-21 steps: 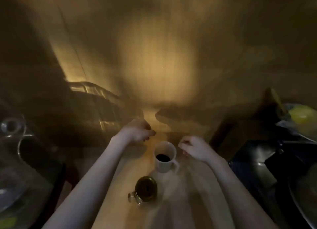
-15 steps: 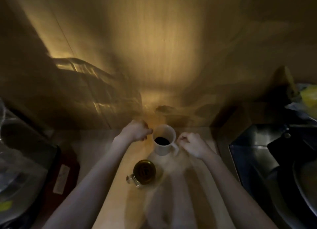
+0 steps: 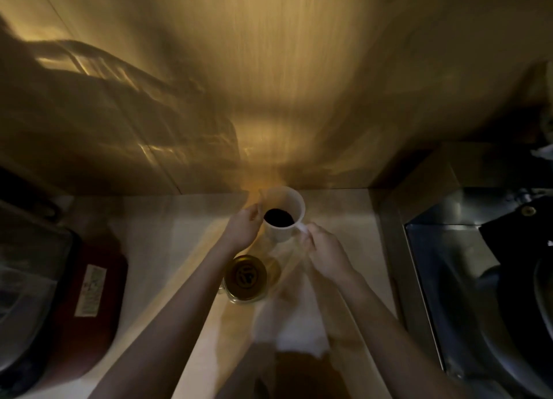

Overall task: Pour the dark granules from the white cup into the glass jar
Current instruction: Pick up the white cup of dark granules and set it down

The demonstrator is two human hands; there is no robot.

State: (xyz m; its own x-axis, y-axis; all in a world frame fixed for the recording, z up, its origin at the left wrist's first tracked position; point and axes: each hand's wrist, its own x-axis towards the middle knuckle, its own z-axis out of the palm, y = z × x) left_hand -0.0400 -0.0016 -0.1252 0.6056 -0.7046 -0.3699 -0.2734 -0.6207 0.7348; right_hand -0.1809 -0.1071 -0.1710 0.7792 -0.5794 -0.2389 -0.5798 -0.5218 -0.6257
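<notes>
A white cup (image 3: 282, 234) stands upright on the pale counter (image 3: 167, 249) close to the wooden back wall, with dark granules (image 3: 279, 218) in its bottom. My right hand (image 3: 324, 250) pinches the cup's handle on its right side. My left hand (image 3: 242, 229) rests against the cup's left wall, its fingers curled at the rim. A glass jar (image 3: 247, 279) with a small side handle stands just in front of the cup, between my forearms; its mouth faces up and it looks amber in the dim light.
A dark red appliance (image 3: 86, 303) with a white label lies at the left, beside a clear lidded container (image 3: 27, 294). A steel sink (image 3: 466, 279) holding a dark pan sits at the right. The wooden wall (image 3: 269, 99) rises right behind the cup.
Both hands have closed in on the cup: the right one now holds the handle and the left one touches the side. The view has tilted further down.
</notes>
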